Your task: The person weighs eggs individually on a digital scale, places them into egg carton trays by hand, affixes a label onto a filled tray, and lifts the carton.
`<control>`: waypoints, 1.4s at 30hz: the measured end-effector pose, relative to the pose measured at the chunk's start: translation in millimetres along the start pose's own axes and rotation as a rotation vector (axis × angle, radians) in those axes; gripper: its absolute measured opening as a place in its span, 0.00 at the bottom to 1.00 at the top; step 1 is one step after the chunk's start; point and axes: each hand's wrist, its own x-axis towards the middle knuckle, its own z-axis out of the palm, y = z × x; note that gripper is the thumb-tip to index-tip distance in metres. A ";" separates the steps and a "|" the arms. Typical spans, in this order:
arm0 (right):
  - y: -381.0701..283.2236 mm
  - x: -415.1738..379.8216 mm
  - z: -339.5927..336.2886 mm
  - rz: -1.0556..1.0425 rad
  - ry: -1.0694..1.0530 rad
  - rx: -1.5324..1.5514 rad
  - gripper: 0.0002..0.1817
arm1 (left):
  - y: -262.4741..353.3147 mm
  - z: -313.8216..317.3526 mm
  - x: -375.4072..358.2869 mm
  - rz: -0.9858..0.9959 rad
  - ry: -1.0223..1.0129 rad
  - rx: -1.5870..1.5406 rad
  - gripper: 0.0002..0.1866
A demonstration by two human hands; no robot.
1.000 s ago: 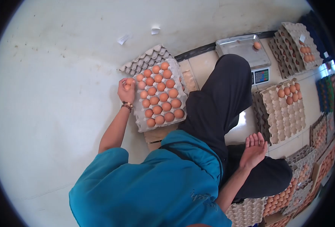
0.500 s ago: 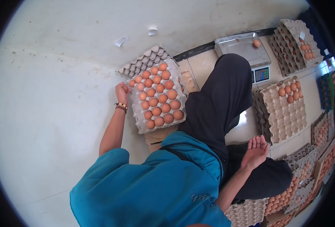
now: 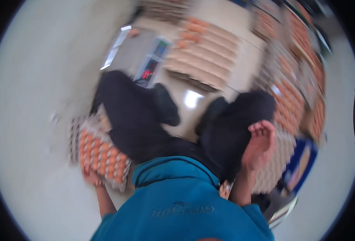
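At the lower left, my left hand (image 3: pixel 90 176) is at the near edge of a tray full of brown eggs (image 3: pixel 103 154); motion blur smears its fingers. A beaded bracelet circles that wrist. Grey egg trays (image 3: pixel 74 138) stand just behind the full one, against the wall. My right hand (image 3: pixel 260 146) is raised over my right knee, palm up, with slightly curled fingers and nothing in it. Beside and below it lies a pale egg tray (image 3: pixel 275 166).
Ahead of my left knee sits a scale (image 3: pixel 131 52) with red digits and one egg on its pan. A partly filled tray stack (image 3: pixel 209 50) stands in front of my feet. Stacked egg trays (image 3: pixel 288 104) line the right side, near a blue crate (image 3: pixel 306 160).
My view has swung to the right, so the scale and tray stacks now lie ahead and the full tray is at lower left. My right hand is still palm up and empty.
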 end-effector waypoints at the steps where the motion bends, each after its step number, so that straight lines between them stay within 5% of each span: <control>1: -13.9 -0.9 -18.3 -0.062 0.080 -0.058 0.22 | 7.4 -8.9 6.5 -0.143 -0.165 -0.086 0.19; 2: -28.1 -3.0 -37.7 -0.120 0.159 -0.119 0.21 | 5.2 -12.0 14.5 -0.536 -0.286 -0.922 0.20; 3: -42.3 -7.4 -60.2 -0.166 0.241 -0.179 0.21 | 106.0 -9.3 3.9 -0.831 -0.089 -0.892 0.22; 7: -85.2 -43.1 -153.1 -0.086 0.603 -0.683 0.13 | 122.3 5.6 53.3 -0.024 0.075 -0.156 0.19; 10: -89.9 -93.2 -201.0 0.277 0.542 -1.109 0.09 | 172.5 36.4 91.0 0.370 0.249 -0.017 0.19; 13: -85.6 -126.9 -202.1 0.686 0.365 -1.375 0.16 | 265.4 75.7 97.9 0.477 0.139 -0.230 0.18; 16: -74.4 -133.0 -174.0 0.848 0.308 -1.433 0.20 | 384.8 116.9 68.9 0.585 0.068 -0.355 0.17; 19: -35.8 -154.1 -185.3 0.494 0.414 -1.408 0.21 | 489.5 142.8 29.3 0.796 -0.036 -0.594 0.20; 24: -50.2 -169.3 -206.3 0.470 0.540 -0.703 0.17 | 565.0 138.8 -79.9 1.090 -0.408 -0.957 0.14; 28: -62.7 -151.3 -187.8 0.338 0.387 -0.357 0.14 | 577.3 107.3 -195.7 1.164 -1.301 -0.918 0.18; 29: -62.8 -143.1 -174.3 0.345 0.321 -0.382 0.14 | 601.5 94.9 -214.4 1.519 -1.437 -0.706 0.22; 33: -66.6 -104.9 -105.9 0.280 -0.127 -0.620 0.14 | 604.6 81.8 -255.2 1.274 -2.098 -0.586 0.32; 35: -45.7 -89.2 -74.8 0.167 -0.314 -0.664 0.14 | 585.1 89.1 -251.6 1.396 -1.952 -0.758 0.30; 38: -9.9 -69.9 -34.4 0.109 -0.408 -0.533 0.15 | 556.7 101.4 -220.0 1.078 -1.832 -0.849 0.25; 41: 2.7 -48.7 -2.3 0.192 -0.467 -0.402 0.17 | 543.8 105.7 -173.3 -0.109 -1.968 -0.870 0.21; 42: 6.0 -41.0 11.7 0.212 -0.484 -0.357 0.18 | 531.6 112.2 -157.6 -0.346 -1.863 -1.038 0.18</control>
